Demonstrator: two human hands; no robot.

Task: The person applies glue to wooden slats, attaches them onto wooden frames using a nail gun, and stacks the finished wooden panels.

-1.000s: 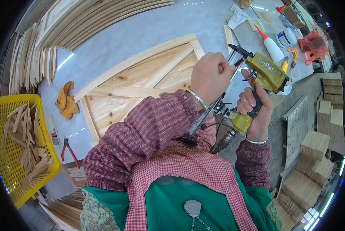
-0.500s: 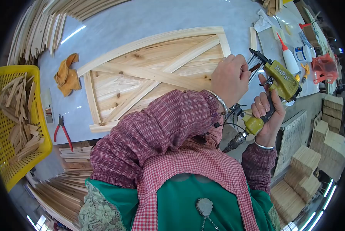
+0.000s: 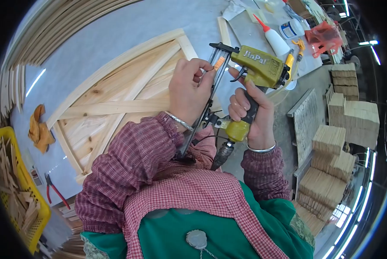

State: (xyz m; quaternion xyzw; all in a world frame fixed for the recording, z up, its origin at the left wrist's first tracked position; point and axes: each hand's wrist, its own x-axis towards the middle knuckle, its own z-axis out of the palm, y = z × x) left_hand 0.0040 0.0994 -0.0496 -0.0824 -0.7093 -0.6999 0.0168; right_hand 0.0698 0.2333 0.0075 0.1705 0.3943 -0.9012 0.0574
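Observation:
My right hand (image 3: 256,108) is wrapped round the black grip of an olive-green nail gun (image 3: 259,64) lettered "JinPai". It holds the tool up over the table's front edge, with the long magazine towards my other hand. The magazine (image 3: 212,88) slopes down towards my apron. An orange strip of nails (image 3: 220,63) shows at its upper part. My left hand (image 3: 190,86) pinches at the lower end of this strip, thumb and forefinger together. Behind my left hand, a wooden panel (image 3: 109,93) with crossed slats and a curved top rail lies on the table, partly hidden by my sleeve.
An orange cloth (image 3: 40,129) and red-handled pliers (image 3: 55,190) lie at the left, beside a yellow basket (image 3: 27,172) of wood scraps. A white glue bottle (image 3: 276,42), a white tub (image 3: 291,28) and a red plastic bag (image 3: 323,39) stand back right. Wood stacks (image 3: 325,172) fill the right.
The view has turned right, so the panel and table sit further left. The orange nail strip now shows at the magazine, by my left fingers. My right hand keeps its hold on the nail gun.

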